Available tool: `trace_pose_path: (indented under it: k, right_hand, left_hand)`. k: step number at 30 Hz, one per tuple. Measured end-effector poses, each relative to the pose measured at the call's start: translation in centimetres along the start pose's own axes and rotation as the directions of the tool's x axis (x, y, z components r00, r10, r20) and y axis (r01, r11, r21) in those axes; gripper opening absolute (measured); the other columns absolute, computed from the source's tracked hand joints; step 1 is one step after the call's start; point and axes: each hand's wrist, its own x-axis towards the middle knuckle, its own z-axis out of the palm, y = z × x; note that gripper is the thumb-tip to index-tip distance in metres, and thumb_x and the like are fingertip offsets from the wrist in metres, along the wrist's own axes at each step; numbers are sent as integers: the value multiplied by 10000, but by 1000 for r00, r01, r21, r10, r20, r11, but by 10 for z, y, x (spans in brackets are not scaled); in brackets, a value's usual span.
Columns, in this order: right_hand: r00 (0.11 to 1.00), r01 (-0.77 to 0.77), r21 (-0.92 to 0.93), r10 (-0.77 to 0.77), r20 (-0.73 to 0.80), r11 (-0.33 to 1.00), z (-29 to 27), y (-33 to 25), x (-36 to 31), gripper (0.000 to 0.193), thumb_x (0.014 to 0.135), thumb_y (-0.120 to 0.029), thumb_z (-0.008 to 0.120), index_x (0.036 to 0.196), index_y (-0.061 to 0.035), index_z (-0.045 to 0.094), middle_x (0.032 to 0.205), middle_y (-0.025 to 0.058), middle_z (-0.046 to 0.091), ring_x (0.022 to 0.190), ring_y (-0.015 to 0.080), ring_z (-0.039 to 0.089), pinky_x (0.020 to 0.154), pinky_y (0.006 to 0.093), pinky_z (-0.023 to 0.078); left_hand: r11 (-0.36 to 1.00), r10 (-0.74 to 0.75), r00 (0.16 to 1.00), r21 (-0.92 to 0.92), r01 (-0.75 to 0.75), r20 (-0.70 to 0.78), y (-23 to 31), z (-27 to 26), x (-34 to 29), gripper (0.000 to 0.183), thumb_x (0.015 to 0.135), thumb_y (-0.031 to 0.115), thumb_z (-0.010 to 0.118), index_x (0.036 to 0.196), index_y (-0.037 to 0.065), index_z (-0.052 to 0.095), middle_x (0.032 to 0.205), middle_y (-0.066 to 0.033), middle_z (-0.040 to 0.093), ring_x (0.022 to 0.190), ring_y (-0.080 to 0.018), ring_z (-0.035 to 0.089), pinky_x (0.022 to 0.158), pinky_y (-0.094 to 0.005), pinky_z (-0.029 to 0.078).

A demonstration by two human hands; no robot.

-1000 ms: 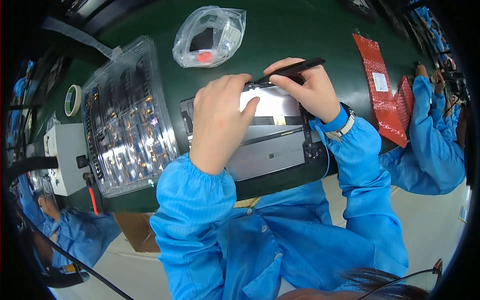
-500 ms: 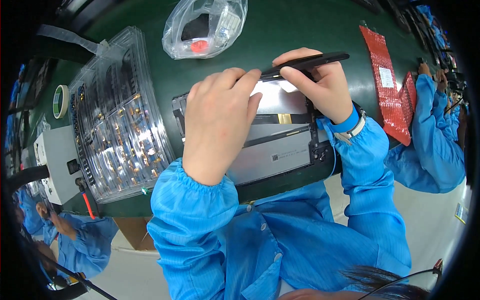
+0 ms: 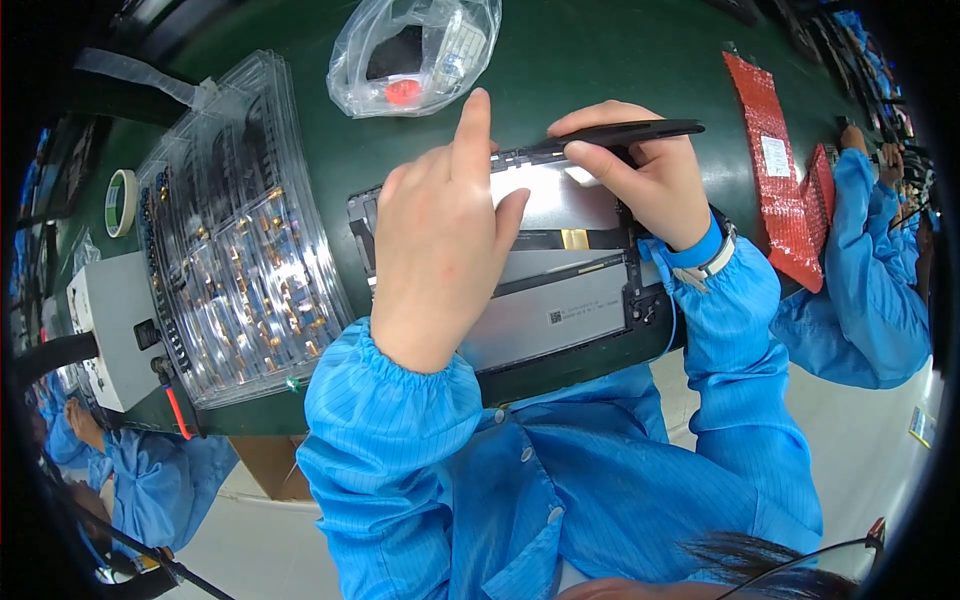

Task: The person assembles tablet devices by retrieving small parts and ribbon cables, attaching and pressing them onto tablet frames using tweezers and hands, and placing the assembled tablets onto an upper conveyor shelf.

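Observation:
An opened tablet (image 3: pixel 548 317), with silver battery panels and a piece of gold tape, lies before me on the green table. My right hand (image 3: pixel 655 175) pinches a pair of black tweezers (image 3: pixel 640 131), whose narrow end points left along the tablet's far edge. What the tips touch is too small to tell. Over the tablet's left part rests my left hand (image 3: pixel 440 240), open. Its index finger stretches forward past the far edge and its thumb stands apart, while the other fingers lie by that edge, partly hidden. A blue wrist strap (image 3: pixel 700 243) circles my right wrist.
Stacked clear trays (image 3: pixel 235 260) of small parts stand at left, beside a grey box (image 3: pixel 115 320) and a tape roll (image 3: pixel 121 203). A plastic bag (image 3: pixel 412 60) lies at the far side, red bubble wrap (image 3: pixel 768 170) at right. A co-worker's blue sleeve (image 3: pixel 850 290) is beyond it.
My left index finger has lifted from the tablet's far edge and straightened forward. My right hand and the tweezers have dropped slightly nearer, the tweezers lying a little flatter.

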Motion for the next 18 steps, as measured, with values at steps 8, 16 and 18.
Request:
trace_pose_path:
  k: [8, 16, 18]
  right_hand:
    - [999, -36, 64, 37, -8, 997, 1, -2, 0, 182, 775, -90, 628, 946, -29, 648, 886, 91, 644, 776, 158, 622, 670, 247, 497]
    - [999, -19, -11, 19, 38, 1000, -1, -2, 0, 196, 766, -88, 634, 955, -37, 647, 898, 95, 632, 795, 173, 619, 688, 262, 503]
    - [999, -12, -8, 12, 36, 1000, -1, -2, 0, 196, 767, -90, 632, 956, -38, 647, 896, 96, 631, 794, 175, 618, 689, 263, 501]
  left_hand:
    - [1000, 6, 1000, -1, -6, 3, -1, 1, 0, 606, 713, 86, 655, 1235, -60, 385, 872, -129, 595, 808, -275, 570, 772, -368, 426]
    - [1000, -5, 1000, -9, 5, 9, 0, 1, 0, 597, 720, 87, 648, 1238, -54, 387, 889, -131, 595, 824, -280, 568, 784, -375, 420]
    - [1000, -4, 1000, 3, 4, 18, 0, 0, 0, 595, 721, 88, 647, 1238, -51, 388, 895, -134, 595, 830, -281, 567, 789, -376, 419]
